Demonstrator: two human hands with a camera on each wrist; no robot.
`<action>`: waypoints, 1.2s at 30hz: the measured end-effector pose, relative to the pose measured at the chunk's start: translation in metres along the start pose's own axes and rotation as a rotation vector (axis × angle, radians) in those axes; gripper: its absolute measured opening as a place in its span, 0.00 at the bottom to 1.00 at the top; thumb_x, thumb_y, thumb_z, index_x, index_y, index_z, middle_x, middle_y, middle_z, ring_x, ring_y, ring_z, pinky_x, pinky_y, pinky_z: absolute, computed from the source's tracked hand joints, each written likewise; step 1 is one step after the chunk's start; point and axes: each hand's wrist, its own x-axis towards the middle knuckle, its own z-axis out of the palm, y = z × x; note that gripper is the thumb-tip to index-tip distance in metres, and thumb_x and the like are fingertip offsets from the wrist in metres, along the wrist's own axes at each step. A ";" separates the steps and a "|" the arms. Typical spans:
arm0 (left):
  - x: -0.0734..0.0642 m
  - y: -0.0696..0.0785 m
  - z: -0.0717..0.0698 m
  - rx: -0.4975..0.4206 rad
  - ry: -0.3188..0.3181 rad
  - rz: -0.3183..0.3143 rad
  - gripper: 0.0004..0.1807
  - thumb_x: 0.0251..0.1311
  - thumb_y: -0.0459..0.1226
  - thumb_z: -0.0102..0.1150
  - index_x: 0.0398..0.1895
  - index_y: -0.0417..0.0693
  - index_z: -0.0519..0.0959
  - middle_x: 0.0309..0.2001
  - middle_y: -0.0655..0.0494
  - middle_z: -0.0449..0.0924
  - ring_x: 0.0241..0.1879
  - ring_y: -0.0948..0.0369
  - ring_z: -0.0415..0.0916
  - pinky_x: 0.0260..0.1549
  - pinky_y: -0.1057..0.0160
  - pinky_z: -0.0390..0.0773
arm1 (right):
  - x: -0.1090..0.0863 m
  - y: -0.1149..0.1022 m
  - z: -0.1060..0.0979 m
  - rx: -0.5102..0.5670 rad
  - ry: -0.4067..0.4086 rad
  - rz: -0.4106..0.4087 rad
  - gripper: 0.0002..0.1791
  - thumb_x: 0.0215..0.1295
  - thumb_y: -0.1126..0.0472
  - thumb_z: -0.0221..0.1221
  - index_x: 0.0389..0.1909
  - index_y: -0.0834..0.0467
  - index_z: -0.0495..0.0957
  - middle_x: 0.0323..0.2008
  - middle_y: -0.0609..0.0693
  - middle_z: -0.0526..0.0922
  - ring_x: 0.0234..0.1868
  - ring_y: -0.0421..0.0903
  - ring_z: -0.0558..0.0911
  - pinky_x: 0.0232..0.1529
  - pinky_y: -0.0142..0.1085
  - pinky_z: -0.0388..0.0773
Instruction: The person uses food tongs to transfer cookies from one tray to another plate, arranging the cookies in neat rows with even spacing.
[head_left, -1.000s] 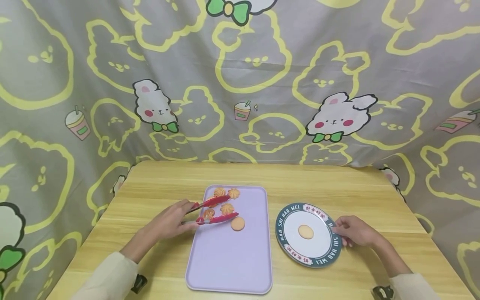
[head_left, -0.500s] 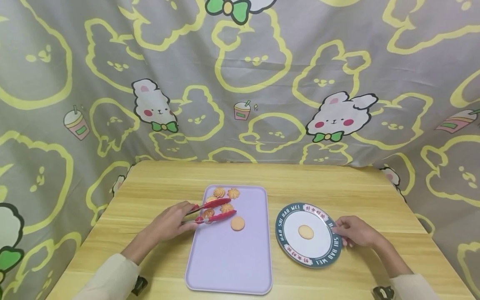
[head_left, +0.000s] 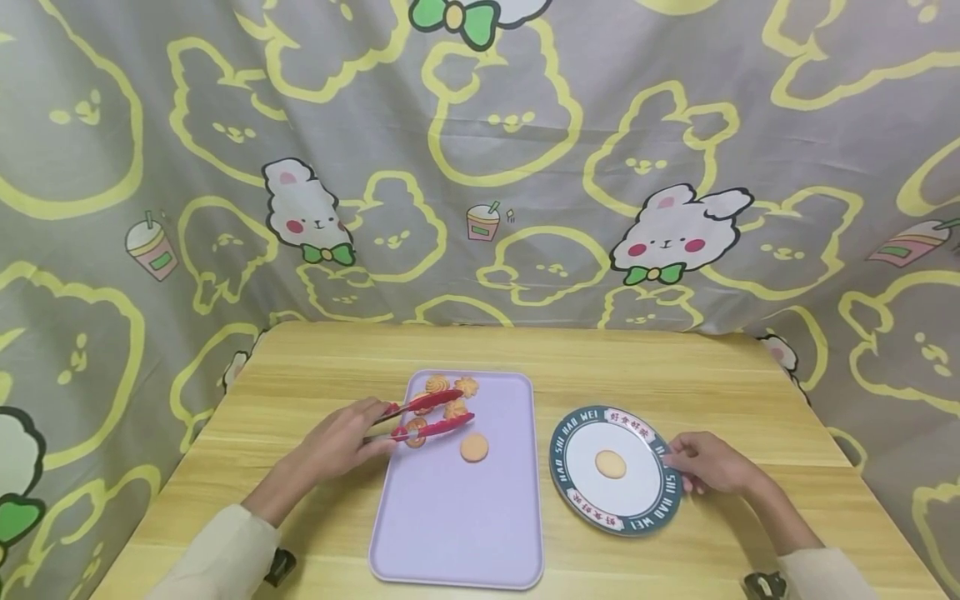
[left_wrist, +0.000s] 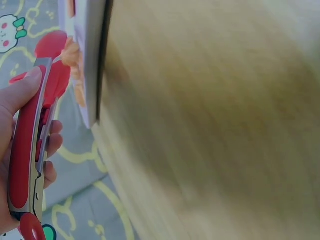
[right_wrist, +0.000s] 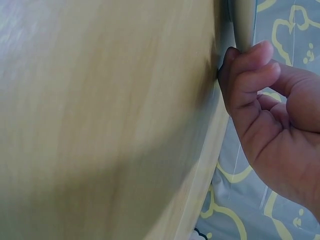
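My left hand (head_left: 347, 437) grips a pair of red-tipped tongs (left_wrist: 27, 145), thumb on one arm and fingers round the other. The tongs' two red tips are spread apart over the top left of the lilac tray (head_left: 459, 525). A star-shaped cookie (head_left: 455, 409) lies between the tips, partly covered by them. Several more piped cookies lie around it, and a round flat cookie (head_left: 474, 447) sits just below the lower tip. My right hand (head_left: 708, 461) pinches the right rim of a green-edged plate (head_left: 617, 517), which bears one round cookie (head_left: 611, 464).
Tray and plate stand side by side on a wooden table (head_left: 315, 354), a narrow strip of tabletop between them. A patterned curtain (head_left: 480, 275) hangs behind the table and at its sides.
The tongs' tips have shifted slightly, the lower one moving up toward the star-shaped cookie and away from the round one. The right hand and the plate hold still.
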 end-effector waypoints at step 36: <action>0.002 0.001 0.004 0.009 -0.009 0.023 0.32 0.54 0.52 0.64 0.54 0.37 0.76 0.45 0.47 0.80 0.44 0.53 0.79 0.45 0.52 0.80 | -0.002 -0.004 0.000 -0.002 0.002 0.008 0.11 0.67 0.60 0.54 0.38 0.67 0.72 0.17 0.50 0.76 0.18 0.41 0.73 0.18 0.32 0.72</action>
